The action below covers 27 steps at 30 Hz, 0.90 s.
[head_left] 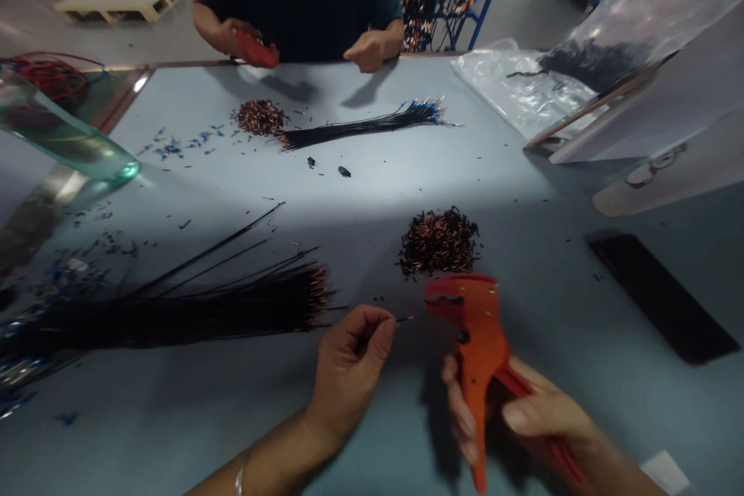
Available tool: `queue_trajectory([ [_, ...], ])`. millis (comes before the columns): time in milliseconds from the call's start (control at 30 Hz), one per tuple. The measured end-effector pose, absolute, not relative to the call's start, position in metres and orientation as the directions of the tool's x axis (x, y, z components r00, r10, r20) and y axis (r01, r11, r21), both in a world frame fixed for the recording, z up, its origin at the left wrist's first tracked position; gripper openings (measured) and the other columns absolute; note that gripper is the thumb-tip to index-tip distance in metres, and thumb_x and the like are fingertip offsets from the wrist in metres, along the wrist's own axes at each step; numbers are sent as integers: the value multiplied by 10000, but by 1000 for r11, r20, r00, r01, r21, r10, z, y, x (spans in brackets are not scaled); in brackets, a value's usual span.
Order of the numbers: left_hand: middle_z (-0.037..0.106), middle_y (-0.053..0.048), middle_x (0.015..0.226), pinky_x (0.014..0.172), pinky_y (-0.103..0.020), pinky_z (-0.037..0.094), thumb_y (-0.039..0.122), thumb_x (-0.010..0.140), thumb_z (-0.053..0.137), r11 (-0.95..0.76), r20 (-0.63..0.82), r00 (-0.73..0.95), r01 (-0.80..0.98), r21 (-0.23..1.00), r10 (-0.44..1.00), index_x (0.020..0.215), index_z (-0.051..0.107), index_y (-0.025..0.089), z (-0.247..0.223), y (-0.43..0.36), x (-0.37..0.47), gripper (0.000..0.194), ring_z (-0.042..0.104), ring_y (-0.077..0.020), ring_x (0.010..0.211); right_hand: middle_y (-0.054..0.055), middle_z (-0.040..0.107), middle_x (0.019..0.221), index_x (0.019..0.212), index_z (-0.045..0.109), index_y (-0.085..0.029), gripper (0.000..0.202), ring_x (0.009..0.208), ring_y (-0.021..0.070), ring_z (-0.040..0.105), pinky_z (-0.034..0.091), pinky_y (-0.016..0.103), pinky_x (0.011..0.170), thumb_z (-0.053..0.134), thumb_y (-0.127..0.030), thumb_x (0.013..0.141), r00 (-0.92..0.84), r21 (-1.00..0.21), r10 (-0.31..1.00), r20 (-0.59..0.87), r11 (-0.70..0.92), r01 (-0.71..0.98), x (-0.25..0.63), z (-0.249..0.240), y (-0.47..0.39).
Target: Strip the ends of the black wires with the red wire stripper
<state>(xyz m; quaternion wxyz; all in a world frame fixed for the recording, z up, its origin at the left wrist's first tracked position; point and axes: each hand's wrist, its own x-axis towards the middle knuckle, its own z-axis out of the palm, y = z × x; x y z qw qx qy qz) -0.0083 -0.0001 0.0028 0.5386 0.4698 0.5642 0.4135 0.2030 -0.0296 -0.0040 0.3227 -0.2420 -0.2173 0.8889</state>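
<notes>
My left hand [352, 372] pinches a thin black wire [403, 318] between thumb and fingertips, its short end poking out to the right. Wrapped in my right hand [540, 411] is an orange and red wire stripper [480, 325], its jaws facing the wire end with a gap between them. Left of my left hand lies a thick bundle of black wires [203, 318] with copper-coloured ends. Just beyond the stripper sits a pile of short black and copper offcuts [440, 242].
Across the table a person [296, 0] holds a red tool [256, 49]. Before them lie another wire bundle [360, 126] and an offcut pile [260, 117]. A dark phone-like slab [663, 296], plastic bag [511, 89] and clear bottle-like object [70, 132] are around.
</notes>
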Motion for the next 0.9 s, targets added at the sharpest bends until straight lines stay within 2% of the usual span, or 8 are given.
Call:
queue_trajectory([
  [100,497,26,612,533,-190,374,358,840,595,218,-220,5,94,971,976,715,626,167,4,0,-8,231,425,-104,578,105,678,867,1112,592,-111,438,744,238,698,531,363,689,691,-280,721,-639,-527,669,-379,-724,-445,203,-1,-26],
  [233,488,27,605,525,-191,370,357,832,598,212,-212,-2,84,974,977,707,624,167,5,2,-7,228,420,-104,571,78,671,826,1134,574,-139,500,719,248,690,520,366,657,715,-304,684,-637,-577,701,-320,-678,-456,206,2,-23],
  [367,478,31,597,519,-192,365,358,830,598,215,-215,-5,86,973,977,699,616,169,5,2,-7,231,410,-104,564,86,665,896,1129,574,-136,453,772,237,679,507,386,733,675,-279,711,-588,-555,684,-431,-715,-425,207,5,-20],
  [467,458,36,588,512,-190,356,357,834,591,207,-208,0,93,974,978,685,602,170,5,2,-7,239,398,-101,557,81,647,919,1155,556,-153,480,807,237,667,513,384,736,701,-288,717,-584,-632,706,-400,-674,-382,205,5,-22],
  [633,506,28,616,541,-189,380,347,838,596,223,-225,15,70,972,974,719,627,169,3,1,-7,216,435,-103,582,79,619,920,1177,556,-170,451,802,209,628,521,340,692,681,-377,797,-607,-825,741,-287,-513,-237,205,6,-29],
  [767,563,11,647,581,-194,413,341,825,618,233,-235,44,38,972,971,739,658,168,2,0,-7,198,488,-114,624,95,637,955,1257,525,-212,433,815,231,634,536,358,697,600,-389,869,-595,-928,765,-246,-363,-84,212,16,-32],
  [833,565,11,643,575,-189,410,343,816,628,239,-239,47,14,971,970,731,661,167,3,1,-8,199,488,-113,621,97,655,955,1246,551,-235,382,812,248,642,534,364,696,584,-354,884,-535,-977,819,-208,-203,69,214,23,-32],
  [900,563,12,640,563,-183,401,345,805,642,253,-252,47,-17,967,967,723,660,165,3,1,-8,199,481,-108,614,99,676,952,1206,593,-247,343,820,269,646,523,367,698,602,-296,867,-454,-960,882,-123,10,278,212,28,-31],
])
